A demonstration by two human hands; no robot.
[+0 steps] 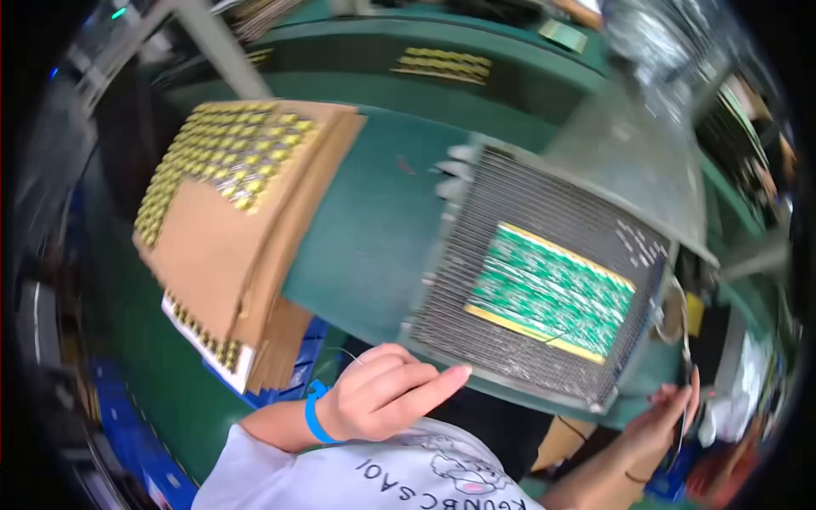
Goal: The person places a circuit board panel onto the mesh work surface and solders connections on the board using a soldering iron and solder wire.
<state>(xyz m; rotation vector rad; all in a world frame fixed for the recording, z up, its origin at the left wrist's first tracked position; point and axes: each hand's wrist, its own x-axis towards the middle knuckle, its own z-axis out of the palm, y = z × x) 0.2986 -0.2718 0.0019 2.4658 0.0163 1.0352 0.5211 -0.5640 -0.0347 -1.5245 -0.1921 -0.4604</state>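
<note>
My left hand (pixel 387 393) is closed in front of the rack's near left corner, its index finger and thumb pointing right. A thin silvery wire (pixel 343 351) sticks out behind its knuckles. On the right, my right hand (pixel 661 418) is closed round a slim pen-like tool (pixel 687 367), whose exact kind I cannot make out. A green circuit board panel (pixel 552 293) with yellow edge strips lies on a dark ribbed rack (pixel 463 255) between and beyond both hands. Neither hand touches the panel.
Left stands a stack of cardboard sheets (pixel 212 263) bearing rows of small yellow-topped parts (pixel 229 140). A grey hood (pixel 633 144) overhangs the rack's far right. More yellow parts (pixel 446 64) lie on the far green bench. Blue bins (pixel 136 425) are at lower left.
</note>
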